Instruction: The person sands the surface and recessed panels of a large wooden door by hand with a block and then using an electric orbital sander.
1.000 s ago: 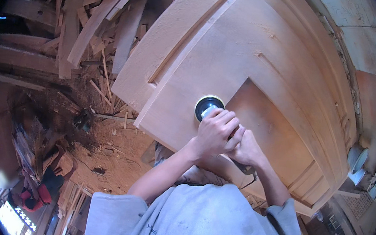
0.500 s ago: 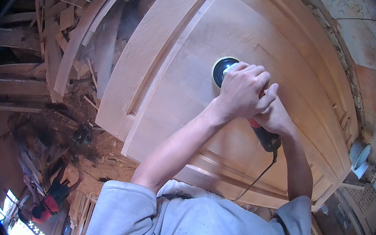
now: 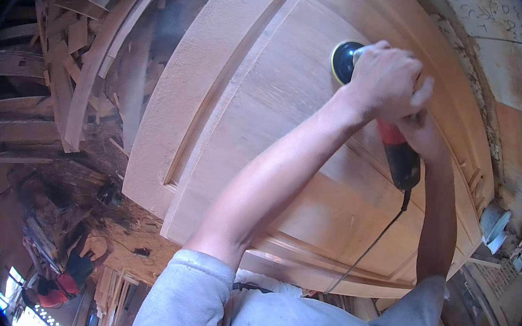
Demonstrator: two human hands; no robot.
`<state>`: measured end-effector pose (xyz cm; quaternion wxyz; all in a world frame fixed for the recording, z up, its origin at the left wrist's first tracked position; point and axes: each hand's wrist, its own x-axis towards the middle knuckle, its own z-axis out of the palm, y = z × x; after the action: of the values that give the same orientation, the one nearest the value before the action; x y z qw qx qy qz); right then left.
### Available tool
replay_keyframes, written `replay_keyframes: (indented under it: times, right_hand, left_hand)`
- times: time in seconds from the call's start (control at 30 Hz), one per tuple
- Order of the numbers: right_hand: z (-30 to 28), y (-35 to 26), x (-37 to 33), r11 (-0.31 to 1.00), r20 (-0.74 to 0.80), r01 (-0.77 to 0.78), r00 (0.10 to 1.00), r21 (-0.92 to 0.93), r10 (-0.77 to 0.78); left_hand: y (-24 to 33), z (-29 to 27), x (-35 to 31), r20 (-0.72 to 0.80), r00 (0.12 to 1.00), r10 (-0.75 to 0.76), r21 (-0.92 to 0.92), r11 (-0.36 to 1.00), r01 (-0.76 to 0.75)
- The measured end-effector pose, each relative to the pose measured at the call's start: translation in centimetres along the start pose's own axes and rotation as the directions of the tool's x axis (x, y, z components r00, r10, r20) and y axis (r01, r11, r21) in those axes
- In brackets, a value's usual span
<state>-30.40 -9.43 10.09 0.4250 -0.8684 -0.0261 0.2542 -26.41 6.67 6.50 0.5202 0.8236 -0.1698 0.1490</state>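
Observation:
A red and black angle grinder (image 3: 401,163) with a round sanding disc (image 3: 343,61) is held over a wooden panelled door (image 3: 259,124). The disc meets the raised panel toward the door's far side. My left hand (image 3: 386,81) is closed over the front of the tool, just behind the disc. Closed around the red body is my right hand (image 3: 425,135), its fingers partly hidden behind the left hand. From the grinder's rear end a black cord (image 3: 373,241) runs down toward my waist.
Scrap boards and offcuts (image 3: 92,66) are heaped left of the door. Another person in red (image 3: 56,291) is at the far lower left. Light-coloured containers (image 3: 493,225) stand by the door's right edge. Upright wood strips (image 3: 105,296) are near my left side.
Both hands have moved the grinder up and to the right, farther across the door panel. The disc has gone with it, and my arms reach out farther.

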Motion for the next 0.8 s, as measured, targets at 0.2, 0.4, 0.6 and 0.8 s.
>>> replay_keyframes:
  times: [0.2,0.4,0.6,0.8]
  right_hand:
    - [-0.2,-3.6,4.4,0.987,0.093,-0.115,0.99,0.111,0.105]
    - [3.7,-6.2,3.4,0.996,0.211,-0.086,0.974,0.017,0.081]
    - [9.4,-6.6,-1.6,0.989,0.196,0.131,0.974,-0.063,-0.116]
    - [14.3,-7.0,-8.3,0.989,0.366,0.119,0.927,-0.088,-0.079]
  left_hand:
    - [-2.4,-1.4,3.5,0.044,0.998,-0.04,0.045,0.998,0.038]
    - [-2.1,-5.7,-0.8,-0.008,0.997,-0.081,0.008,0.997,0.081]
    - [0.7,-9.6,-8.4,-0.057,0.994,-0.089,0.052,0.994,0.092]
    - [4.8,-12.7,-17.0,-0.05,0.983,-0.177,0.069,0.981,0.18]
